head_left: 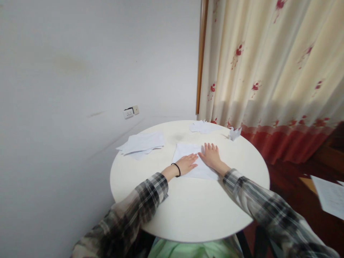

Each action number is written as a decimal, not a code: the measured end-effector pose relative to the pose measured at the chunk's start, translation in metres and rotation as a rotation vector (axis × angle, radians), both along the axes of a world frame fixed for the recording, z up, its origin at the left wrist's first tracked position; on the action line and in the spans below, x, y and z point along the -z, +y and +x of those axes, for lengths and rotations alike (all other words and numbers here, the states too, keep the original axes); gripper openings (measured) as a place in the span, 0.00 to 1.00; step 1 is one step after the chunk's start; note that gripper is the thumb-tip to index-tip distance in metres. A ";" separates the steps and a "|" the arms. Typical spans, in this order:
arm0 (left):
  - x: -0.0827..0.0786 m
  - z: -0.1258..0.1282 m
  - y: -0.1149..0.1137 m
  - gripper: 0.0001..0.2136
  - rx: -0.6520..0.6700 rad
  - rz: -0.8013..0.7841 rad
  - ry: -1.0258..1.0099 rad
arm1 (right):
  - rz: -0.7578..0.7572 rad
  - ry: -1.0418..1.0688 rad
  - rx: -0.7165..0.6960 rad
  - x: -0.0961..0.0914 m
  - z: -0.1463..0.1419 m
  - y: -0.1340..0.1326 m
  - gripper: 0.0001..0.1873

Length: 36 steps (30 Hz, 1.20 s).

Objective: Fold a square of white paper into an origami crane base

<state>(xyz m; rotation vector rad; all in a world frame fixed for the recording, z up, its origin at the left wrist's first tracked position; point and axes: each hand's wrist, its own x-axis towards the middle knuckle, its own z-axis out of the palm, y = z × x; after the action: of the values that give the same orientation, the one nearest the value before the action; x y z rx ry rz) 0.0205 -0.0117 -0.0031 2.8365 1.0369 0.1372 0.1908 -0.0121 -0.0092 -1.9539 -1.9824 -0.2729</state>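
A white sheet of paper lies flat on the round white table in front of me. My left hand rests on the sheet's left-middle part, palm down with the fingers stretched toward the right. Over the sheet's right side lies my right hand, its fingers spread and pointing away from me. The thumb of the right hand comes close to the left fingertips. Both hands cover part of the paper, so its right edge is partly hidden.
A loose stack of white paper sits at the table's left rear. Paper pieces lie at the back, and a folded paper figure stands at the right rear. Beyond are a wall socket, a curtain and papers at right.
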 end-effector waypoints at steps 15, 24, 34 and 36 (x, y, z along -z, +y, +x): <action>0.005 -0.001 0.008 0.23 -0.287 0.024 0.023 | -0.156 0.260 -0.494 0.004 -0.024 -0.006 0.29; 0.019 -0.024 0.029 0.28 -0.441 0.066 0.055 | -0.223 0.015 -0.271 0.016 -0.005 -0.001 0.41; 0.017 -0.025 0.025 0.41 -0.426 0.073 0.040 | -0.239 -0.002 -0.115 0.014 0.029 0.004 0.38; 0.016 -0.026 0.025 0.43 -0.414 0.068 0.052 | -0.203 -0.023 -0.105 0.011 0.028 0.000 0.37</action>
<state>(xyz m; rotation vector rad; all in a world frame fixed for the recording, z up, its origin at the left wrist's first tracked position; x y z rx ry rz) -0.0053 0.0131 -0.0187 2.6520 1.6475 0.1370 0.2185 -0.0120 -0.0205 -1.9635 -2.1949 -0.0693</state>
